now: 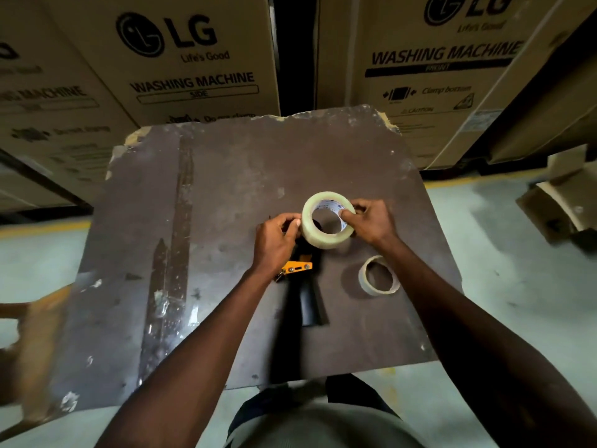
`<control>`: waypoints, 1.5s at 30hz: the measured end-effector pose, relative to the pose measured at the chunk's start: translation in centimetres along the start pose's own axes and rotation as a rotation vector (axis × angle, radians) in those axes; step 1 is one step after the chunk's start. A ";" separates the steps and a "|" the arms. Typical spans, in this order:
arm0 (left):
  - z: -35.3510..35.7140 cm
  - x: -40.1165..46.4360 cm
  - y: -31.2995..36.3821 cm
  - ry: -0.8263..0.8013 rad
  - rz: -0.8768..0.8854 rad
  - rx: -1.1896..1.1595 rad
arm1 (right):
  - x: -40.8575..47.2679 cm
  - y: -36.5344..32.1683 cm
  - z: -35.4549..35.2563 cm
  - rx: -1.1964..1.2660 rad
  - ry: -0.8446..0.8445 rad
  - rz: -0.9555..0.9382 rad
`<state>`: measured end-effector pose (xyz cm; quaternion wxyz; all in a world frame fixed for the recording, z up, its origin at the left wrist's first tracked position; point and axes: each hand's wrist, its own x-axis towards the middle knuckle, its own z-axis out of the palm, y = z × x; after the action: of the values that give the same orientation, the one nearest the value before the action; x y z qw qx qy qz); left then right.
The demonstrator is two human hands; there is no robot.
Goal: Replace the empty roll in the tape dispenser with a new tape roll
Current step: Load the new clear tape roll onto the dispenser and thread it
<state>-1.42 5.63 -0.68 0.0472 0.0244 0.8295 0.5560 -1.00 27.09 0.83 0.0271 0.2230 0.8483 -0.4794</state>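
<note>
Both hands, the left hand [277,236] and the right hand [371,221], pinch the new tape roll [326,221] just above the tape dispenser [302,270] on the table [226,195], and it might slip or go on crooked.

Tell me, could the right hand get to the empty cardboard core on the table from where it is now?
Probably yes. The empty core lies in the open on the table, just nearer the person than the right hand, with nothing between them. But that hand is gripping the new tape roll and would have to let go first.
</note>
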 end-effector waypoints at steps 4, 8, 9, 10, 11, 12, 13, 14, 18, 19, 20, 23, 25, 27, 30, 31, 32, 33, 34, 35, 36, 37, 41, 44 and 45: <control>-2.4 -0.4 -1.1 0.009 0.007 0.058 | -1.4 -1.4 1.9 -0.072 0.015 -0.041; -3.6 -0.6 -1.3 0.007 0.014 0.075 | -2.2 -2.2 2.5 -0.107 0.015 -0.072; -3.7 -0.7 -1.3 0.010 0.021 0.080 | -2.3 -2.3 2.5 -0.116 0.015 -0.081; -3.8 -0.7 -1.3 0.013 0.024 0.089 | -2.4 -2.4 2.4 -0.129 0.014 -0.090; -3.8 -0.9 -1.2 0.019 0.029 0.097 | -2.4 -2.5 2.4 -0.148 0.013 -0.099; -3.9 -1.0 -1.0 0.025 0.034 0.104 | -2.5 -2.6 2.3 -0.167 0.007 -0.104; -4.0 -1.1 -0.9 0.027 0.041 0.110 | -2.5 -2.7 2.2 -0.184 0.002 -0.110; -4.1 -1.2 -0.8 0.022 0.051 0.121 | -2.5 -2.8 2.1 -0.204 -0.003 -0.121; -4.2 -1.6 -0.6 -0.011 0.105 0.167 | -2.2 -2.7 1.5 -0.268 -0.028 -0.162; -4.2 -1.6 -0.6 -0.014 0.113 0.169 | -2.1 -2.7 1.4 -0.274 -0.040 -0.168; -4.2 -1.7 -0.6 -0.017 0.119 0.174 | -2.0 -2.6 1.3 -0.279 -0.053 -0.175; -4.2 -1.5 -1.0 -0.014 0.124 0.166 | -1.7 -2.3 0.9 -0.295 -0.084 -0.191; -4.3 -1.3 -1.1 -0.022 0.102 0.141 | -1.3 -2.1 0.6 -0.314 -0.102 -0.191; -4.2 -1.2 -1.0 -0.036 0.052 0.073 | -1.0 -2.1 0.4 -0.302 -0.123 -0.174; -3.8 -1.2 -0.5 -0.073 -0.039 -0.100 | -0.5 -2.1 0.2 -0.273 -0.134 -0.144; -3.7 -1.1 -0.6 -0.089 -0.049 -0.118 | -0.3 -2.1 0.2 -0.270 -0.138 -0.142; -3.6 -1.1 -0.6 -0.103 -0.054 -0.114 | -0.2 -2.2 0.1 -0.272 -0.137 -0.144; -3.5 -1.1 -0.5 -0.112 -0.062 -0.107 | -0.1 -2.1 0.0 -0.272 -0.135 -0.149; -3.5 -1.1 -0.4 -0.116 -0.069 -0.099 | -0.1 -2.1 -0.1 -0.270 -0.133 -0.154; -3.6 -1.1 -0.3 -0.125 -0.071 -0.086 | -0.1 -2.1 -0.2 -0.263 -0.136 -0.157; -3.7 -1.0 -0.3 -0.135 -0.062 -0.063 | -0.2 -2.2 -0.3 -0.260 -0.148 -0.158; -3.8 -0.9 -0.4 -0.143 -0.044 -0.032 | -0.1 -2.1 -0.4 -0.258 -0.161 -0.160; -4.8 -0.4 -0.2 -0.172 0.043 0.102 | -0.2 -1.8 -0.5 -0.248 -0.197 -0.150; -5.4 -0.2 0.2 -0.190 0.113 0.206 | -0.2 -1.9 -0.5 -0.293 -0.208 -0.177; -5.6 0.0 0.2 -0.181 0.126 0.216 | -0.2 -1.9 -0.6 -0.308 -0.214 -0.185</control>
<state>-1.96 0.56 1.61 0.0839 0.1315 0.8737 0.4607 -1.48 26.69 2.73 0.1064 0.0851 0.9208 -0.3655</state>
